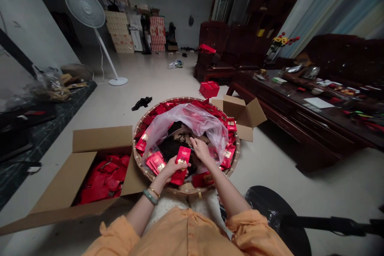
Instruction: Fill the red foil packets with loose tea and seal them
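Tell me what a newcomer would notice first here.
The eye likely lands first on the round basket of red packets in the middle, with cloudy plastic bunched around dark, loose stuff. Next comes the open carton heaped with red packets at its left.

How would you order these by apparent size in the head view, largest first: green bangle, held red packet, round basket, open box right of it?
1. Round basket
2. Open box
3. Held red packet
4. Green bangle
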A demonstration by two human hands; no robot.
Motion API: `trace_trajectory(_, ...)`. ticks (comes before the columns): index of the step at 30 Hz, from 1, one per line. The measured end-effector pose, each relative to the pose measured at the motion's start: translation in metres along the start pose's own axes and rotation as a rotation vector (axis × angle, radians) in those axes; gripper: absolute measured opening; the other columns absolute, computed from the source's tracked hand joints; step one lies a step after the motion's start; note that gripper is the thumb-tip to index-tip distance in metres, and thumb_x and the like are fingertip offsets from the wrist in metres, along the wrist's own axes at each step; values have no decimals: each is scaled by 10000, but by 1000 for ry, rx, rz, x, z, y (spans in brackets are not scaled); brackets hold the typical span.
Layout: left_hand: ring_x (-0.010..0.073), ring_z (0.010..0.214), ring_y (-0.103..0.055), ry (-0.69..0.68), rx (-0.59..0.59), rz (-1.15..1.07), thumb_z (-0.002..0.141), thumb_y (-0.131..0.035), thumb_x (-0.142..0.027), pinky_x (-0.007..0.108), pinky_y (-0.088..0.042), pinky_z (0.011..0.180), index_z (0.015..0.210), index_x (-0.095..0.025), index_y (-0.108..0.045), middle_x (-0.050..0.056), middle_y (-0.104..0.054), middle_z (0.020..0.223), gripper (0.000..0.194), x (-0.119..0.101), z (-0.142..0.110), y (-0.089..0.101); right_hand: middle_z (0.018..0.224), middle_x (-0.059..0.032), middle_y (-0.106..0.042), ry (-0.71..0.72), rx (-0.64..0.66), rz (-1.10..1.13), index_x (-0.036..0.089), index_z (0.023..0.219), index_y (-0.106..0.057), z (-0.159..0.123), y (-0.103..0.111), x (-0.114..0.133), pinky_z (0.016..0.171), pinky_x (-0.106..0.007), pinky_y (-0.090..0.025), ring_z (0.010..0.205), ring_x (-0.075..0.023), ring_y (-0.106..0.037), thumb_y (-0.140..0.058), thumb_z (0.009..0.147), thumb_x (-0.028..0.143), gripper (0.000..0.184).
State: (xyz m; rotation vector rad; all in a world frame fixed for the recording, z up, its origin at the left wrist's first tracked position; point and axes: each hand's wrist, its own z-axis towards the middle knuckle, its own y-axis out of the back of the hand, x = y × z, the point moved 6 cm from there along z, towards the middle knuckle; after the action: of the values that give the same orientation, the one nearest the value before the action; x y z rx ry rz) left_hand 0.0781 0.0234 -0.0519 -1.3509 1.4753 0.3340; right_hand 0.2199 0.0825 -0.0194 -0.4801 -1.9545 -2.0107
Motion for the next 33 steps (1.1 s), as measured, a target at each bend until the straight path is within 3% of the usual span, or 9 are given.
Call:
trace_trajectory(2,144,551,-644,-22,-54,-44,567,-776,-226,295,-538,554,937,-155,-473,126,-687,947,483,-3,1,8,1040,-143,-588,-109,-23,-173,148,1029,-565,-8,-4,-19,739,-282,-384,948,-229,-543,-415,879,504,415)
trace_trajectory(6,180,647,-679,-65,-81,-99,585,-770,-209,290,-552,571,987,-151,-475,153,-663,1044,502,-9,1,15,1120,-169,-527,-195,72,-331,164,1243,-425,-22,-25,-45,746,-329,-426,993,-273,-546,-638,761,372,567)
trace_trajectory(10,217,725,-692,-71,-63,-99,588,-772,-207,293,-558,583,1036,-150,-476,178,-627,1128,540,-11,0,15,1117,-156,-543,-193,106,-209,154,1256,-424,-23,-28,-55,747,-299,-432,984,-245,-572,-609,781,316,535)
trace_trajectory(14,238,763,-693,-62,-50,-90,599,-772,-215,307,-562,598,1050,-151,-478,193,-605,1165,542,-9,-1,17,1076,-116,-615,-37,121,9,164,1136,-552,-12,-10,-50,806,-260,-407,986,-205,-583,-492,861,319,322)
trace_trajectory(17,244,769,-693,-65,-41,-93,597,-775,-212,311,-564,595,1053,-153,-478,190,-609,1159,547,-8,0,17,1022,-106,-654,-24,149,17,176,1060,-598,-8,1,-47,795,-262,-401,974,-215,-598,-436,888,355,296)
trace_trajectory(21,236,754,-693,-64,-62,-98,595,-775,-214,304,-564,592,1034,-150,-485,186,-620,1141,530,-9,-1,17,1055,-125,-645,-90,212,-41,183,1174,-518,-16,-7,-46,767,-283,-409,983,-240,-603,-398,890,472,423)
trace_trajectory(25,230,753,-692,-62,-59,-98,598,-773,-211,307,-565,599,1023,-150,-494,181,-627,1129,512,-8,-3,20,1172,-183,-565,-45,238,-151,141,1363,-293,-31,-28,-45,782,-297,-421,1054,-277,-561,-639,741,431,769)
trace_trajectory(29,211,718,-691,-77,-57,-93,596,-775,-216,306,-562,593,1007,-150,-497,174,-639,1105,501,-7,-2,22,1163,-189,-557,-79,204,-186,130,1339,-346,-35,-31,-50,779,-309,-435,1014,-262,-579,-533,823,304,575)
trace_trajectory(33,186,660,-682,-64,-51,-65,577,-785,-226,291,-553,575,975,-138,-503,178,-638,1101,496,-8,-3,19,1127,-142,-604,-36,152,106,139,1257,-471,-27,-6,-45,820,-276,-428,1023,-227,-574,-543,820,319,478)
